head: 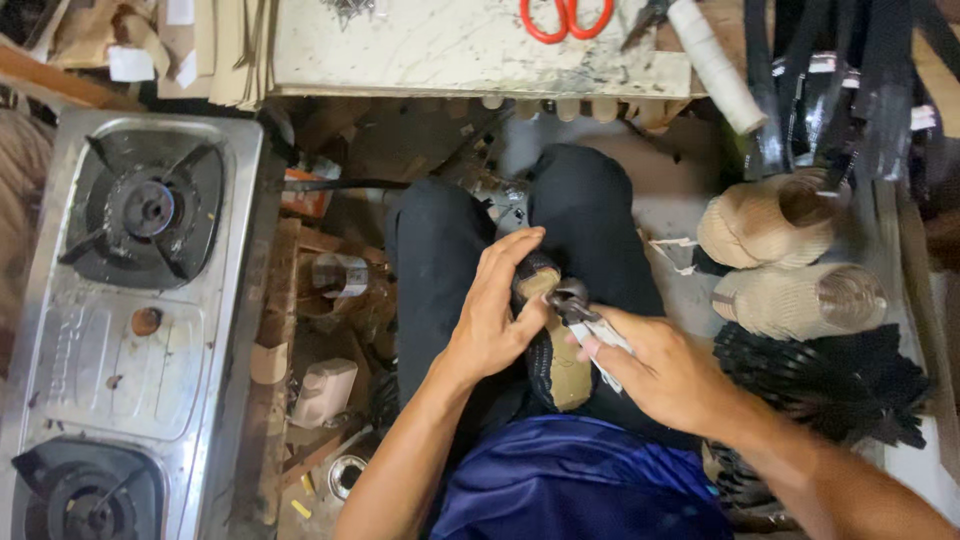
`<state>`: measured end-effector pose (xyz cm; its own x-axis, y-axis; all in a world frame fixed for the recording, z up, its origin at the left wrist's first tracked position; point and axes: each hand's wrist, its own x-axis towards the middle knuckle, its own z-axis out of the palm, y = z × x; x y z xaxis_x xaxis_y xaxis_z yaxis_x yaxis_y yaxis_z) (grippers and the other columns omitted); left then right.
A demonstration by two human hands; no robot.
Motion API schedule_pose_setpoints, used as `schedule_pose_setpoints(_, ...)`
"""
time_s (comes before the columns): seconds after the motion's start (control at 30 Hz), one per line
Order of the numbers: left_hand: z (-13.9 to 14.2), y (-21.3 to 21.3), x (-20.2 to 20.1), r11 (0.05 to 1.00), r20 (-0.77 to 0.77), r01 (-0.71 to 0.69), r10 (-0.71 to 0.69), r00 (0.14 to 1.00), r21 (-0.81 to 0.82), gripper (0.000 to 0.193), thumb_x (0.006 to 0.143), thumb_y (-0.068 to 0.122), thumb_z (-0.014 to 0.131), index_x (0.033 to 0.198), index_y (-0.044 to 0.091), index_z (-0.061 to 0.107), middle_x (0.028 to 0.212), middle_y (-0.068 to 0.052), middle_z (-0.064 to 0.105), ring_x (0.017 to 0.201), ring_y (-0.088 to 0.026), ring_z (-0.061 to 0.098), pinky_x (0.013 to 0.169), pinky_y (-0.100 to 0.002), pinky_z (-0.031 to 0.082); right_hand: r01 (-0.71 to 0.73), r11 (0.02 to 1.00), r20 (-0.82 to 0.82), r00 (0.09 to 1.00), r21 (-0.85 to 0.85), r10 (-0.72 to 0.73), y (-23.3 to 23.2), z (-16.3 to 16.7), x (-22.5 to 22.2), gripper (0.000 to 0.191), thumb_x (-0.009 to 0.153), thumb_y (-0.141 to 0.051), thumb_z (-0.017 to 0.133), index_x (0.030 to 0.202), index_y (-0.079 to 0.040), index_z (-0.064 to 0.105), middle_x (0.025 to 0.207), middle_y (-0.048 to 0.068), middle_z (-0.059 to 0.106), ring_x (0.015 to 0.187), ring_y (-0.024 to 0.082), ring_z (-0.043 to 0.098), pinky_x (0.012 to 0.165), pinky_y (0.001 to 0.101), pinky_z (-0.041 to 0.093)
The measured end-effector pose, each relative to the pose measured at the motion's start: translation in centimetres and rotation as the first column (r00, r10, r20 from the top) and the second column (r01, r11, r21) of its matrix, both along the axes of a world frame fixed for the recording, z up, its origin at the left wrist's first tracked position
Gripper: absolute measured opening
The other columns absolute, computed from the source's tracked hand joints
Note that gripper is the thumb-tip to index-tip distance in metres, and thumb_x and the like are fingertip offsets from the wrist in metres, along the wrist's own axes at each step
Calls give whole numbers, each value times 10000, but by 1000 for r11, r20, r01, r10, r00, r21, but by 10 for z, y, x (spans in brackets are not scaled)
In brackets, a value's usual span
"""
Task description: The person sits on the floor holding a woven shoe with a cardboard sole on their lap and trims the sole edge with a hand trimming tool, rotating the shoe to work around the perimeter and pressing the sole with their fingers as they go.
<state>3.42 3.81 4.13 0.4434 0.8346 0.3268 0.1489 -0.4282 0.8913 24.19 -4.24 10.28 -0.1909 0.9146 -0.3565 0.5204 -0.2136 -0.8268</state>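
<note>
While the left hand (490, 325) wraps closed around the shoe on its last (555, 350), resting on the lap, the right hand (655, 370) clenches pliers (575, 303) biting the toe edge; best pull steadily, bracing the shoe firmly

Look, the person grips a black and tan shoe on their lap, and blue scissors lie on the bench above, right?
Nearly. The head view shows the left hand gripping the black and tan shoe on the lap, but the scissors on the bench are red, not blue.
</note>
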Motion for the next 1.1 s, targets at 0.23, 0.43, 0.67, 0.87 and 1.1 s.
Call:
schedule_pose_setpoints(0.23, 20, -7, 17, 996, -109, 17, -7, 994, 91, 631, 825, 40, 704, 1430, 33, 524, 1387, -187, 572, 1289, -398, 537, 1106, -452, 472, -104, 994, 198, 975, -15, 105, 20, 46, 9, 430, 911, -187, 559, 1331, -111, 616, 869, 149, 705, 708, 300, 697, 650, 412, 555)
schedule_pose_setpoints(0.43, 20, -2, 7, 992, -116, 68, -56, 992, 110, 555, 818, 104, 768, 1340, 64, 584, 1308, -140, 615, 1240, -354, 577, 1093, -425, 485, -153, 962, 239, 966, 224, 98, 13, 43, 9, 185, 952, -184, 592, 1043, -25, 622, 779, 185, 679, 689, 388, 671, 601, 457, 510)
schedule_pose_setpoints(0.67, -7, 29, -13, 815, 215, 472, -421, 881, -336, 259, 1099, 178, 552, 1300, 52, 654, 1263, -75, 647, 1231, -202, 599, 1109, -338, 458, -171, 974, 362, 926, 147, 108, -5, 39, 3, 147, 929, -197, 595, 922, -51, 601, 684, 190, 659, 675, 425, 665, 583, 525, 482)
schedule_pose_setpoints(0.87, -23, 32, -7, 694, 231, 421, -355, 906, -585, 211, 1022, 199, 631, 1169, 47, 630, 1051, -20, 643, 999, -106, 582, 915, -298, 498, -104, 983, 324, 945, 149, 51, -7, 33, -5, 223, 919, -188, 585, 1082, -51, 652, 756, 200, 692, 664, 417, 673, 566, 501, 500)
schedule_pose_setpoints(1.1, -26, 33, -13, 779, 234, 441, -374, 897, -445, 211, 1063, 222, 573, 1163, 40, 606, 1109, -19, 609, 1052, -106, 556, 950, -282, 469, 83, 985, 187, 976, 151, -111, -23, 0, -11, 240, 978, -237, 605, 1141, -64, 632, 748, 138, 717, 624, 306, 703, 553, 423, 558)
